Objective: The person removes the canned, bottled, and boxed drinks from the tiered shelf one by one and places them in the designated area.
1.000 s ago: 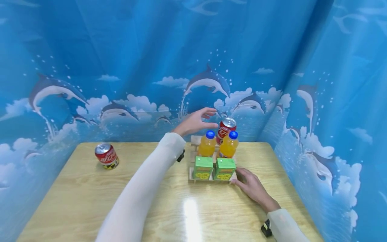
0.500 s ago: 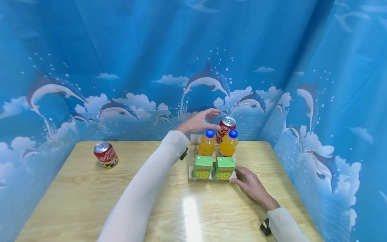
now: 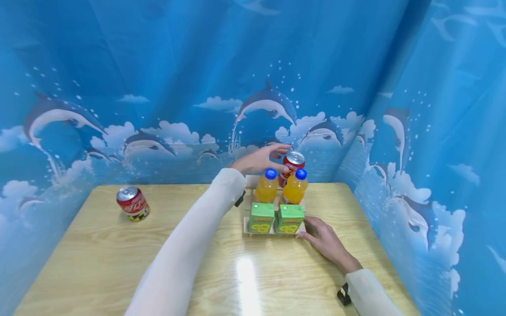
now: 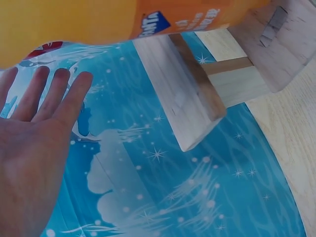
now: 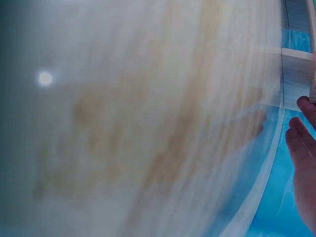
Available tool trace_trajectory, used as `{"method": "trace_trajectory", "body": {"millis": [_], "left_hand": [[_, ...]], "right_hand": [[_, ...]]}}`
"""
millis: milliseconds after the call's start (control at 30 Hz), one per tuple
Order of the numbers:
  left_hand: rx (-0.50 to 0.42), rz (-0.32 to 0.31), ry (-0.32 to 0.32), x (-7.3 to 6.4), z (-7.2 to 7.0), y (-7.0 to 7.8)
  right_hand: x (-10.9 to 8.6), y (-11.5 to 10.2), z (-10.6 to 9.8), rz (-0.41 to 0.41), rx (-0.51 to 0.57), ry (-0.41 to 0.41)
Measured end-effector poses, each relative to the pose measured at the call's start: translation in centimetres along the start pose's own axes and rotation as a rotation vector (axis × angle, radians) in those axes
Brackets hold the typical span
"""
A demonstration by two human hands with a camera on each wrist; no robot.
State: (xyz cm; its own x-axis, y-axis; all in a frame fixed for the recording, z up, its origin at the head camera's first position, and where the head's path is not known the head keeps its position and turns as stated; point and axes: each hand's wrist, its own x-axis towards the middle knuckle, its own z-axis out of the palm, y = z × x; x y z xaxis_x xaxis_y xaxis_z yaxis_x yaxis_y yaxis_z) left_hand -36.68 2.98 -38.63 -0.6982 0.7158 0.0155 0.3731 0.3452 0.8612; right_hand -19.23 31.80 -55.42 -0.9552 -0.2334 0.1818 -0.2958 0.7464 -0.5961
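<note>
A stepped wooden rack [image 3: 247,224] bears two green juice boxes [image 3: 261,217] [image 3: 290,219] in front, two orange soda bottles [image 3: 266,189] [image 3: 294,189] behind them, and a red soda can [image 3: 293,163] at the back right. My left hand [image 3: 261,159] reaches over the back left of the rack; its thumb overlaps the can's left side, its fingers extend behind. The left wrist view shows these fingers [image 4: 74,101] straight, below an orange bottle [image 4: 98,22]. My right hand [image 3: 326,240] holds the rack's front right corner, thumb in front and fingers along the side.
Another red soda can [image 3: 133,203] stands alone on the left of the wooden table [image 3: 99,263]. A blue dolphin-print curtain [image 3: 189,87] hangs behind and beside the table. The left forearm [image 3: 189,241] crosses over the table's middle.
My left hand has moved a little right, and its thumb now overlaps the can at the rack's back. The right hand stays at the rack's corner. The head view has shifted slightly.
</note>
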Motion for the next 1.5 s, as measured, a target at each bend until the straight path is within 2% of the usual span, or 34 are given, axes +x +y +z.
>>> {"method": "trace_trajectory", "body": {"millis": [267, 567, 967, 1233, 1500], "left_hand": [[0.021, -0.01, -0.056, 0.3, 0.1, 0.6], [0.022, -0.021, -0.081, 0.9, 0.3, 0.8], [-0.019, 0.012, -0.083, 1.4, 0.4, -0.1], [-0.089, 0.03, -0.066, 1.5, 0.7, -0.1], [-0.065, 0.049, -0.045, 1.9, 0.9, -0.5]], "right_hand": [[0.1, 0.1, 0.0, -0.005, -0.006, 0.004], [0.1, 0.0, -0.1, 0.019, -0.007, -0.013], [0.5, -0.3, -0.1, 0.012, 0.008, -0.019], [0.5, -0.2, 0.0, 0.009, -0.003, -0.011], [0.2, -0.2, 0.0, 0.011, -0.004, -0.004]]}}
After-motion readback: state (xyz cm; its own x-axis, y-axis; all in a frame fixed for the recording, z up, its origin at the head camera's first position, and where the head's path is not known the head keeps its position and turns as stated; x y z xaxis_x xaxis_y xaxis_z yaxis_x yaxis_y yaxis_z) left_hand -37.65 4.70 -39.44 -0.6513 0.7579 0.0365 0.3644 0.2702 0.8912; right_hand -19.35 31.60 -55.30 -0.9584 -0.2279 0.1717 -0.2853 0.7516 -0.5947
